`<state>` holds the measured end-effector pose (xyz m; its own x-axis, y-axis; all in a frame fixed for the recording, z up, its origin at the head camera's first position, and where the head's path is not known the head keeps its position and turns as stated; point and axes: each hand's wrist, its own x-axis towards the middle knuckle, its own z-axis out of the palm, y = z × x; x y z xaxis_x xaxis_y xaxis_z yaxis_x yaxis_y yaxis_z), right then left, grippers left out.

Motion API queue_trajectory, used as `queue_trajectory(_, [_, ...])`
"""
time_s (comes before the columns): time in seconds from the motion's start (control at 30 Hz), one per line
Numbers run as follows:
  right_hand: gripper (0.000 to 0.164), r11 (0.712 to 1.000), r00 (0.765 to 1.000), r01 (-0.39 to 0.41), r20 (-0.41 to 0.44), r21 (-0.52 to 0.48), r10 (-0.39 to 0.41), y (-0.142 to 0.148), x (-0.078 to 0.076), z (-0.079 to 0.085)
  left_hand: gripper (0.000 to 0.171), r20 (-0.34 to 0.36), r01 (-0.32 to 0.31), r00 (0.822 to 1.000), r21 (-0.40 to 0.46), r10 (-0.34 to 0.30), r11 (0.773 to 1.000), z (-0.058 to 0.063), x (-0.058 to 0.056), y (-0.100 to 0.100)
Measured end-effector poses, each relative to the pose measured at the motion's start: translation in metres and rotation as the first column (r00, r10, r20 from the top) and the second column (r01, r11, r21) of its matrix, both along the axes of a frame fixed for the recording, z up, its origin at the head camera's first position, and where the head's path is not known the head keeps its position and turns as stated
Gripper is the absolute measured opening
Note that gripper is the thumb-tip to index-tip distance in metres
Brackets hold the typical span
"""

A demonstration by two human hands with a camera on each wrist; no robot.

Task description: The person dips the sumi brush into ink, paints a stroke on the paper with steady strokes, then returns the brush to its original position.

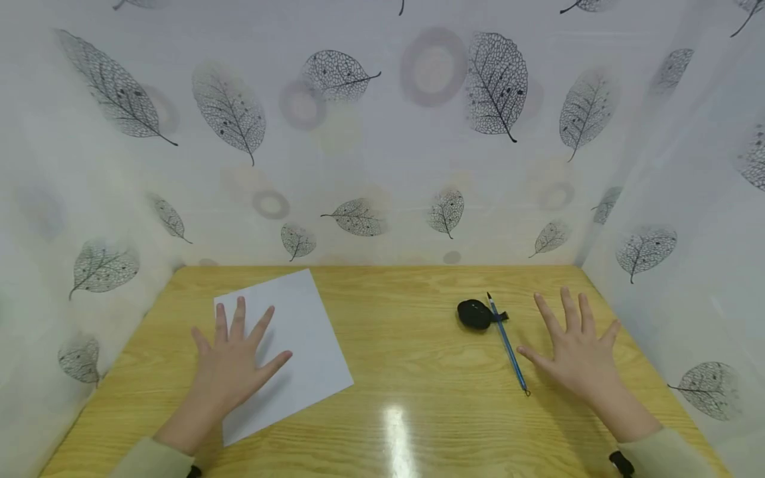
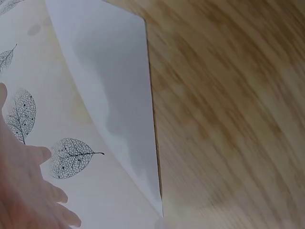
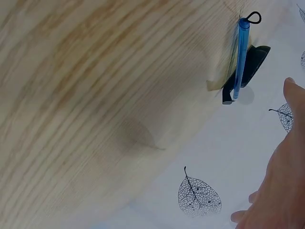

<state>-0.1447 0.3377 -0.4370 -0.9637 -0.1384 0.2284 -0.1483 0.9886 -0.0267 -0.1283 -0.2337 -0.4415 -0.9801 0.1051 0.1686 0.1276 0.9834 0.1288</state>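
My left hand [image 1: 230, 365] is spread wide over the left part of a white sheet of paper [image 1: 311, 345], casting a shadow on it. On the right side, my right hand [image 1: 580, 355] also has its fingers spread and holds nothing. Just left of it lies a blue brush [image 1: 510, 348] with a dark pointed tip and a small loop at its near end. The brush's upper part leans across the short handle of a small black dish [image 1: 474, 315]. In the right wrist view, the blue brush [image 3: 241, 57] and the black dish [image 3: 256, 62] appear near the top right.
A yellow wood-grain table [image 1: 406, 352] carries everything. White curtains with a leaf print [image 1: 382, 146] close it in at the back and both sides. Light-coloured sleeves [image 1: 669, 455] cover my forearms, with black bands at the wrists.
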Motion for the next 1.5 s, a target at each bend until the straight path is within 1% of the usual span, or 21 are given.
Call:
queue_trajectory(0.1, [0.109,1.0,1.0,-0.009,-0.008,0.007,0.009,0.002,0.0,0.0,0.09,0.011,-0.001,1.0,-0.008,0.001,1.0,0.003,0.001,-0.001])
queue_trajectory(0.2, [0.108,0.999,0.999,-0.03,-0.034,0.029,0.031,0.004,-0.001,0.0,0.089,0.014,0.0,1.0,-0.014,0.0,1.0,0.007,0.002,-0.002])
queue_trajectory(0.4, [0.1,0.993,0.99,-0.094,-0.098,0.071,0.101,0.007,-0.004,0.004,0.088,0.006,0.02,1.0,-0.001,-0.02,1.0,0.008,0.003,-0.007])
queue_trajectory(0.57, [0.091,0.979,0.968,-0.171,-0.166,0.109,0.188,0.008,-0.007,0.008,0.086,-0.012,0.047,0.999,-0.005,-0.047,0.999,0.008,0.008,-0.011])
queue_trajectory(0.73, [0.088,0.958,0.938,-0.247,-0.214,0.143,0.274,0.009,-0.011,0.013,0.083,-0.046,0.075,0.996,-0.019,-0.075,0.997,0.007,0.013,-0.016])
queue_trajectory(0.8, [0.087,0.946,0.921,-0.278,-0.234,0.167,0.312,0.01,-0.012,0.014,0.082,-0.067,0.09,0.994,-0.027,-0.092,0.996,0.005,0.014,-0.017])
queue_trajectory(0.87, [0.085,0.929,0.899,-0.316,-0.25,0.194,0.358,0.011,-0.014,0.016,0.082,-0.089,0.108,0.99,-0.038,-0.111,0.993,0.003,0.016,-0.019])
queue_trajectory(0.97, [0.081,0.895,0.861,-0.38,-0.264,0.236,0.435,0.012,-0.016,0.017,0.08,-0.124,0.13,0.983,-0.056,-0.136,0.99,0.001,0.018,-0.021])
queue_trajectory(1.07, [0.079,0.855,0.818,-0.438,-0.274,0.277,0.507,0.014,-0.019,0.018,0.079,-0.139,0.145,0.978,-0.074,-0.154,0.987,0.001,0.021,-0.023])
queue_trajectory(1.13, [0.078,0.831,0.79,-0.467,-0.28,0.301,0.545,0.014,-0.021,0.018,0.078,-0.14,0.153,0.977,-0.075,-0.162,0.985,0.001,0.023,-0.024])
queue_trajectory(1.27, [0.073,0.787,0.748,-0.518,-0.27,0.335,0.607,0.016,-0.023,0.017,0.077,-0.142,0.161,0.975,-0.072,-0.17,0.984,0.0,0.026,-0.025])
queue_trajectory(1.37, [0.068,0.746,0.715,-0.549,-0.251,0.376,0.652,0.018,-0.023,0.017,0.076,-0.14,0.158,0.976,-0.069,-0.166,0.985,-0.002,0.028,-0.026])
queue_trajectory(1.43, [0.067,0.719,0.692,-0.567,-0.241,0.4,0.68,0.018,-0.024,0.017,0.076,-0.124,0.15,0.98,-0.069,-0.158,0.986,-0.002,0.029,-0.027])
queue_trajectory(1.5, [0.065,0.697,0.674,-0.579,-0.233,0.423,0.701,0.018,-0.025,0.017,0.075,-0.099,0.14,0.984,-0.07,-0.146,0.988,-0.003,0.031,-0.027])
